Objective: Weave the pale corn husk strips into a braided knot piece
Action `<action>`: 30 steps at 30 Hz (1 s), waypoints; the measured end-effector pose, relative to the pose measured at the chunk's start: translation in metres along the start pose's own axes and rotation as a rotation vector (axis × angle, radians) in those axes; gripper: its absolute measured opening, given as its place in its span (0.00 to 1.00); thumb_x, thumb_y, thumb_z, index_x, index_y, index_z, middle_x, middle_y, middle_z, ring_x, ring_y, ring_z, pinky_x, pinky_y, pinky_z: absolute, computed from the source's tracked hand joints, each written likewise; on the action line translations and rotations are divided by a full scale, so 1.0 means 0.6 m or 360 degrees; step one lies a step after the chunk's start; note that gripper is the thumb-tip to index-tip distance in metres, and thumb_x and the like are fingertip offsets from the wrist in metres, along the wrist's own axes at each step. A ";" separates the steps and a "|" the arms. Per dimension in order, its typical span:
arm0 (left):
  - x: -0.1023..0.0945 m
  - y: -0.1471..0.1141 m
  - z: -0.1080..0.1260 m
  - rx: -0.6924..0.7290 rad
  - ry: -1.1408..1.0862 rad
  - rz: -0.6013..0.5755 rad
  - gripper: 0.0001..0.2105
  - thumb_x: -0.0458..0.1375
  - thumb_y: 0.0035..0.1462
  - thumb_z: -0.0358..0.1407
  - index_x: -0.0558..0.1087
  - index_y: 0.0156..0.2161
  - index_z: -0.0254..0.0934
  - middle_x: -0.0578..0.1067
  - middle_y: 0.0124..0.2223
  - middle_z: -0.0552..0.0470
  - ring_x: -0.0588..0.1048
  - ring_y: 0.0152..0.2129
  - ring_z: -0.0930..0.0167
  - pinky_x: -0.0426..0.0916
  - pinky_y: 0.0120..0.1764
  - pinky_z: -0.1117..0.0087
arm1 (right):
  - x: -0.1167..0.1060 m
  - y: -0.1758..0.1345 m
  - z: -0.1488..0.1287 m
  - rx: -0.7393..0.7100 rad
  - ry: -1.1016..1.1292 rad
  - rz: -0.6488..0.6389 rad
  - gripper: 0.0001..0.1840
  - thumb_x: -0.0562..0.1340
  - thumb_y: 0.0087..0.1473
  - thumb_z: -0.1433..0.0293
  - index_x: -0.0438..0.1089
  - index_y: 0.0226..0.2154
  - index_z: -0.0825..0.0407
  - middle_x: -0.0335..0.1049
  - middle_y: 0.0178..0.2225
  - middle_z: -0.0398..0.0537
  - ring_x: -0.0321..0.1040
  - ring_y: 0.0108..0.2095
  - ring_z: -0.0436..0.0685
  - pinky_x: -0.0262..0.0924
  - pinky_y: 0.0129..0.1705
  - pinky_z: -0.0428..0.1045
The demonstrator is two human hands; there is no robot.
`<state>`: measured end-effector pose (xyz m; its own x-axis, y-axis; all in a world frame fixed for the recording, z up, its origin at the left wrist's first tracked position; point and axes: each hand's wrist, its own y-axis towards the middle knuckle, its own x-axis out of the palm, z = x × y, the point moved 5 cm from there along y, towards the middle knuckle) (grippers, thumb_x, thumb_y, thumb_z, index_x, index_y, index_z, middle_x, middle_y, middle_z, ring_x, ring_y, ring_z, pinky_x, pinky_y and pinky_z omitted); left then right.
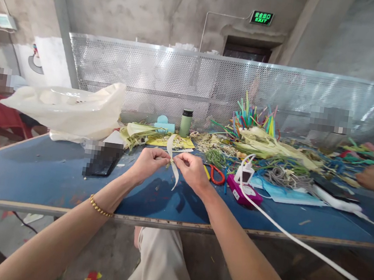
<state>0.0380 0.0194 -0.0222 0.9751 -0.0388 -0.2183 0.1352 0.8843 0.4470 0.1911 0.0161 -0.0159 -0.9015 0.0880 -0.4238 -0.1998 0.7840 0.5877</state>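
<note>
Blue tabletop (47,177): above it, left hand (147,164) and right hand (192,171) pinch a pale strip (170,144) near its middle; farther back stands a green bottle (185,125) and, beyond, a lit wall sign (262,18) (legible: "安全出口 EXIT").

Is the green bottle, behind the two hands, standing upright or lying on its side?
Upright: the green bottle has its body vertical, with the black cap at the top. How full it is, I cannot tell.
</note>
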 end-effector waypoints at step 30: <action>0.006 0.002 0.019 0.0263 0.0312 0.0049 0.08 0.59 0.50 0.37 0.75 0.26 0.34 0.63 0.19 0.58 0.57 0.19 0.76 0.52 0.24 0.73 | 0.004 0.001 0.012 0.0173 0.0369 0.0159 0.06 0.62 0.43 0.69 0.68 0.27 0.54 0.65 0.18 0.38 0.61 0.18 0.48 0.55 0.20 0.43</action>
<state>0.0439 0.0150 -0.0123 0.9287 0.0921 -0.3592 0.1486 0.7950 0.5881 0.1918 0.0214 -0.0215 -0.9810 0.0349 -0.1908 -0.0743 0.8410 0.5359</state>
